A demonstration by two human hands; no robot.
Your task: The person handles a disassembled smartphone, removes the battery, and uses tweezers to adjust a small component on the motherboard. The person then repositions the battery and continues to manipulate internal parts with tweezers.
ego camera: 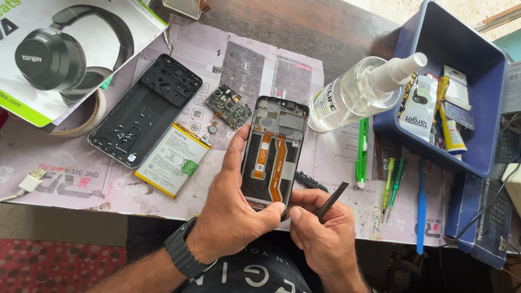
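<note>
1. My left-hand fingers [241, 142] are wrapped round the opened phone frame [274, 149], thumb on its left edge, the palm hiding the lower left corner. The frame sits at the centre of the picture, tilted up off the tabletop [336, 32], inner side facing me.
2. My right hand [320, 230] pinches a pair of dark tweezers [332, 199], tip pointing up and to the right, thumb pressed at the frame's bottom edge.
3. To do this well, I judge I should keep the frame steady with the left hand and bring the tweezers in low beside the orange flex cable [277, 168], lifting gently so it doesn't crease or tear.
4. The loose parts lie at the left of the frame: back cover [144, 111], battery [171, 160], circuit board [228, 106]. I'd keep my elbow away from them.
5. The spray bottle [358, 92] leans on the blue tray [477, 59] at the upper right; best not knocked.
6. Hard to see: the frame's bottom connector is covered by both thumbs, and I can't tell whether the tweezers grip anything. The small screws in the back cover are too tiny to count.
</note>
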